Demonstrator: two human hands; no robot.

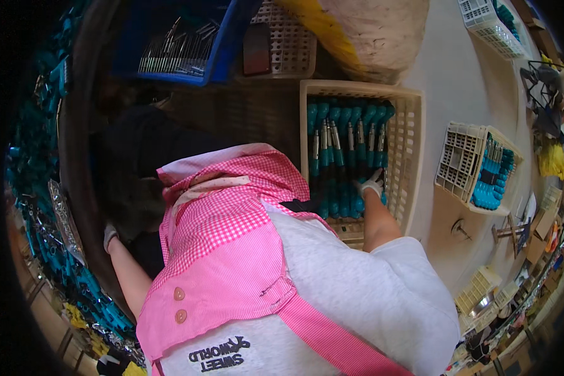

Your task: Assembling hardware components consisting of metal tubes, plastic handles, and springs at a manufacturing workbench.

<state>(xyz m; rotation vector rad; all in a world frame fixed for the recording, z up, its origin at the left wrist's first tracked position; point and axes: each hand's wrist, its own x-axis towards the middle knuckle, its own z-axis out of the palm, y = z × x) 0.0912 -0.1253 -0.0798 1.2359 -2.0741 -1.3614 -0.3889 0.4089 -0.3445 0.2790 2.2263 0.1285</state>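
Note:
My right hand [371, 185], in a whitish glove with bare fingertips, reaches into a cream plastic crate [415, 150] at my right side. Its thumb and a finger point apart, over the right end of a layer of teal-handled tools [336, 141]. These have silvery metal shafts and lie side by side in rows; their exact kind is unclear. My left hand [110, 234], also gloved, is by the dark edge of the workbench [84, 188] at the left. Only its wrist side shows, and the fingers are hidden.
A heap of teal parts [50, 250] covers the bench at left. Ahead are a blue bin [210, 59] of metal rods, a perforated crate [294, 37] and a yellow-and-white sack [363, 37]. Another crate of teal tools [464, 156] stands on the floor [442, 94] to the right.

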